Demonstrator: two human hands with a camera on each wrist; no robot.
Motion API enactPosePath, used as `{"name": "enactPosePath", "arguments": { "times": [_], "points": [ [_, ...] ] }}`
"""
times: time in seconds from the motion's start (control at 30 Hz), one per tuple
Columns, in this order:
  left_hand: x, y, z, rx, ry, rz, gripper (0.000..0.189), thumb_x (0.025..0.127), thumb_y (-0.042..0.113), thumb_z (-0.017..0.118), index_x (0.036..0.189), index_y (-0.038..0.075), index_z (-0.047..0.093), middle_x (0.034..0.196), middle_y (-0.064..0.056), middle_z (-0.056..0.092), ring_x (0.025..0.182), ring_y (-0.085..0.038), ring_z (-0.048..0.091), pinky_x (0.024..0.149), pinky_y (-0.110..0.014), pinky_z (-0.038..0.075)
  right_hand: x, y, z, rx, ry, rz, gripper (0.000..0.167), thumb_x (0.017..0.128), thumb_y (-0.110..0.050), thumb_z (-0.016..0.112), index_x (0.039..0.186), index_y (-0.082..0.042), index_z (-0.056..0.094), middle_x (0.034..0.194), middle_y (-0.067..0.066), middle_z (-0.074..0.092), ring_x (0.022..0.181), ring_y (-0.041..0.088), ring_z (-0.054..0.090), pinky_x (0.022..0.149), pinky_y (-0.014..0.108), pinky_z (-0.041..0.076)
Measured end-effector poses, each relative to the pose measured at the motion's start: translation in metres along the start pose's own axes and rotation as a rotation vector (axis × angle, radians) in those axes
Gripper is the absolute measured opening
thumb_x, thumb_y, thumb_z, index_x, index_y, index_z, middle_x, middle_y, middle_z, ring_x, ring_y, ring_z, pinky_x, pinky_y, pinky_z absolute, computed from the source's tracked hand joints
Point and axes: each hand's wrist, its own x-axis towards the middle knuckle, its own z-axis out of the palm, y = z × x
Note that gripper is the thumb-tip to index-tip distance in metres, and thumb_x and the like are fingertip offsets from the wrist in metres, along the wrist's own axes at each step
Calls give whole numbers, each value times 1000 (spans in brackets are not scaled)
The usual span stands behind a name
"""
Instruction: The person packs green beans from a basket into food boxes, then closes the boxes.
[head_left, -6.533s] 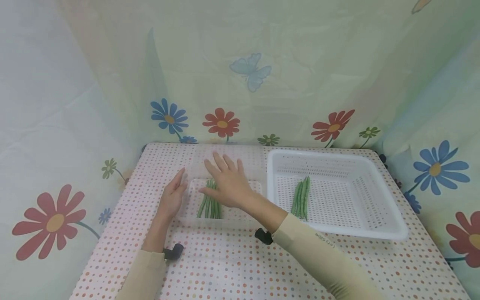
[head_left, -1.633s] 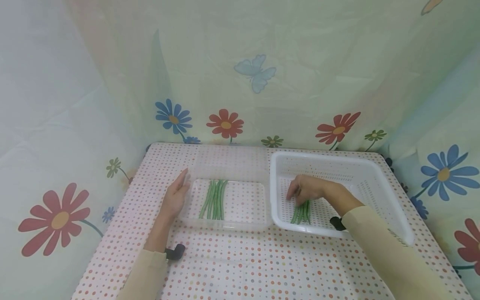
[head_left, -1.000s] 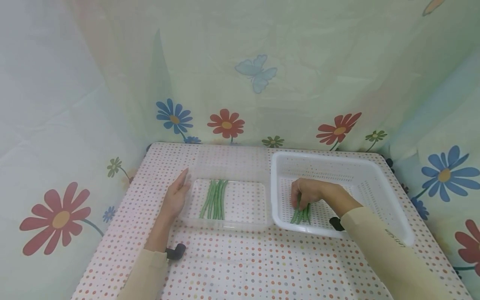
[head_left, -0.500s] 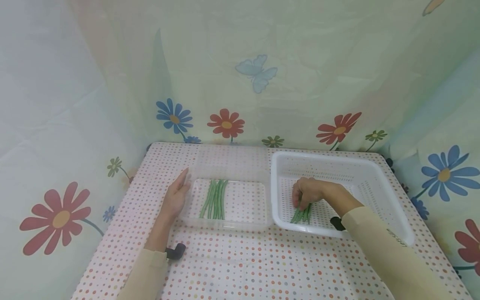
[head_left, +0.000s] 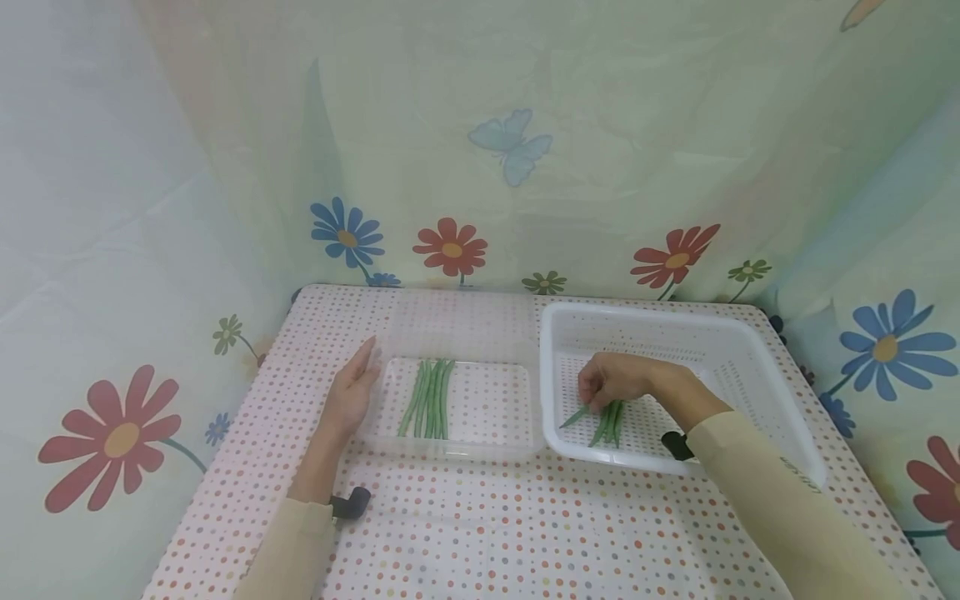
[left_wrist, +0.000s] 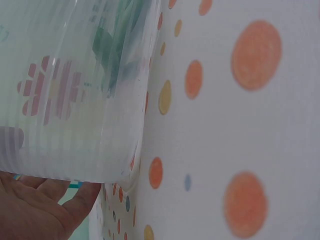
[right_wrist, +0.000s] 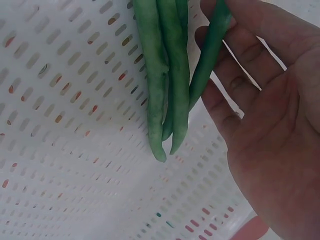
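Note:
In the head view my right hand (head_left: pixel 611 379) is inside the white perforated basket (head_left: pixel 720 463), pinching one green bean (head_left: pixel 574 417) that slants out to the left. Several other green beans (right_wrist: pixel 160 75) lie together on the basket floor beside that hand; the right wrist view shows the pinched bean apart from them at the fingertips. My left hand (head_left: pixel 349 393), fingers mostly straight, rests against the left side of a clear plastic box (left_wrist: pixel 75 130). Inside that box, several green beans (head_left: pixel 429 400) lie side by side at its left part.
The box's clear lid (head_left: pixel 465 312) stands folded back behind it. Both containers stand side by side on a dotted tablecloth (head_left: pixel 450 533). A flowered curtain (head_left: pixel 420 125) closes off the back and sides.
Earlier my right hand was over the beans in the clear box; it moved right into the basket. Just now it separated one bean from the bunch and swung it left. The left hand stayed put.

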Motion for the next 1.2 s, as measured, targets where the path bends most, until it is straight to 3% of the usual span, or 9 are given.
{"name": "enactPosePath", "arguments": {
  "times": [0.23,0.4,0.7,1.03,1.2],
  "points": [
    [0,-3,0,-6,6,25,54,113,34,38,165,36,26,172,10,26,162,-13,16,134,-43,14,1,0,0,-27,43,36,16,85,3,80,94,-10,78,92,-1,76,85,14,65,78,28,57],
    [-1,-1,-1,-6,5,8,54,113,34,37,165,37,25,172,9,25,162,-15,15,134,-44,14,1,1,-1,-52,84,47,18,83,4,81,90,-13,80,90,-3,75,82,13,63,76,28,55],
    [2,-2,0,-21,0,-6,54,113,33,36,165,34,24,173,9,24,162,-13,14,134,-43,13,-4,-4,-11,-22,78,-25,16,83,4,80,88,-11,78,89,-2,75,81,15,63,74,28,56],
    [1,-1,0,-19,2,-12,54,113,32,36,166,34,24,173,8,24,162,-15,15,134,-44,14,-7,-13,-19,45,141,-40,20,85,5,77,88,-15,78,92,-2,76,86,18,64,79,32,57],
    [0,-1,0,-20,3,-8,54,113,34,37,165,36,24,173,9,24,162,-15,15,134,-44,14,-10,-18,-24,47,174,-116,19,87,3,77,91,-15,80,96,-2,77,91,16,68,85,30,60]
  ]
}}
